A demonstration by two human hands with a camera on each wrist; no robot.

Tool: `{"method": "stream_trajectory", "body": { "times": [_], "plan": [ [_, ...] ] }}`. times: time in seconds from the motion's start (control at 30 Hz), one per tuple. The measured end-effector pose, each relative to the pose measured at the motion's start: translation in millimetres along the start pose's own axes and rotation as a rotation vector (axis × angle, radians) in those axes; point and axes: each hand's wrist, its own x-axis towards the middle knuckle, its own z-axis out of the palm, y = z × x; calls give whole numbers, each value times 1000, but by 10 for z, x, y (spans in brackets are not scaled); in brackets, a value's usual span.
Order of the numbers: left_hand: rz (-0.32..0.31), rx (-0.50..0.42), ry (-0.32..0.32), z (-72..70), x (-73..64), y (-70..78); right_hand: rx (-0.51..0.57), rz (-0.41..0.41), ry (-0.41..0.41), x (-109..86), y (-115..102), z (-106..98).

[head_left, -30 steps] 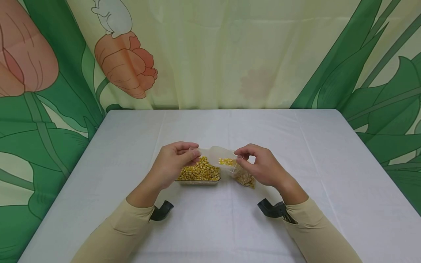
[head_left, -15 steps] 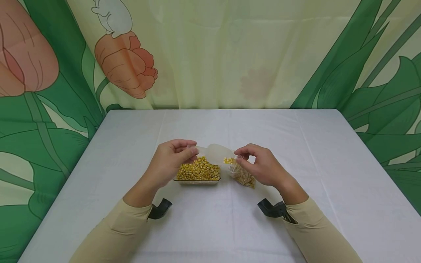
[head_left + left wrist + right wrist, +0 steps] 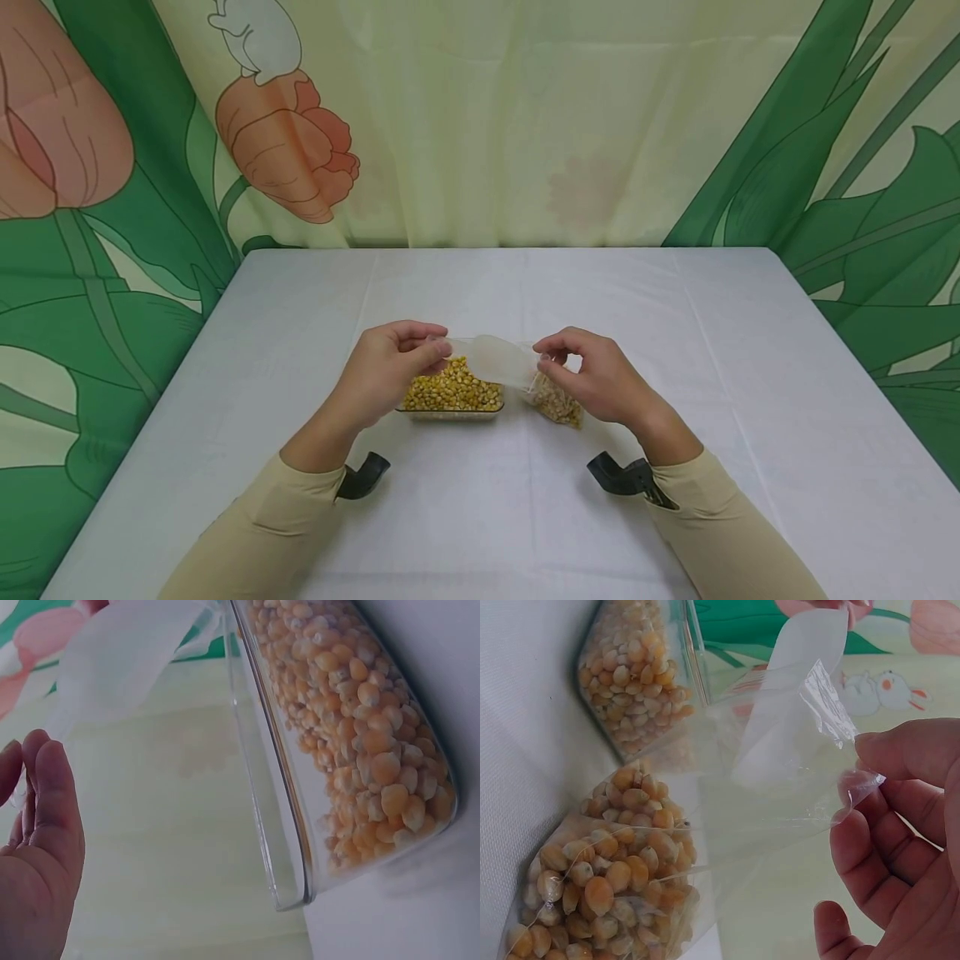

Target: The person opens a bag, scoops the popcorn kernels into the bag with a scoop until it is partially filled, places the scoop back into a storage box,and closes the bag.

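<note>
Between thumb and fingers, my left hand pinches the handle end of a translucent white scoop. The scoop's bowl slants down to the right into the mouth of a clear plastic bag; no kernels show on it. My right hand pinches the bag's upper edge and holds it up. Corn kernels fill the bag's lower part, which rests on the table. Left of the bag, below my left hand, stands a clear rectangular container heaped with corn kernels. The left fingertips are partly hidden in the left wrist view.
A white cloth covers the table. Behind it hangs a printed curtain with flowers, leaves and a rabbit. Black curved mounts sit at both wrists, low over the cloth.
The kernels on the scoop slid right toward the bag and are gone from its bowl. My left hand shifted slightly left, rising a little and then dipping. The right hand stays in place.
</note>
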Motion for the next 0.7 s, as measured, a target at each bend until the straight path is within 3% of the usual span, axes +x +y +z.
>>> {"method": "stream_trajectory", "body": {
  "times": [0.37, 0.5, 0.7],
  "plan": [
    [-31, -31, 25, -144, 17, -32, 1, 3, 0, 0, -3, 3],
    [-34, -57, 44, -243, 7, -40, 4, 8, -1, -4, -2, 2],
    [-26, -13, 60, -435, -1, -39, 6, 11, -5, -7, 4, 4]
  ]
}}
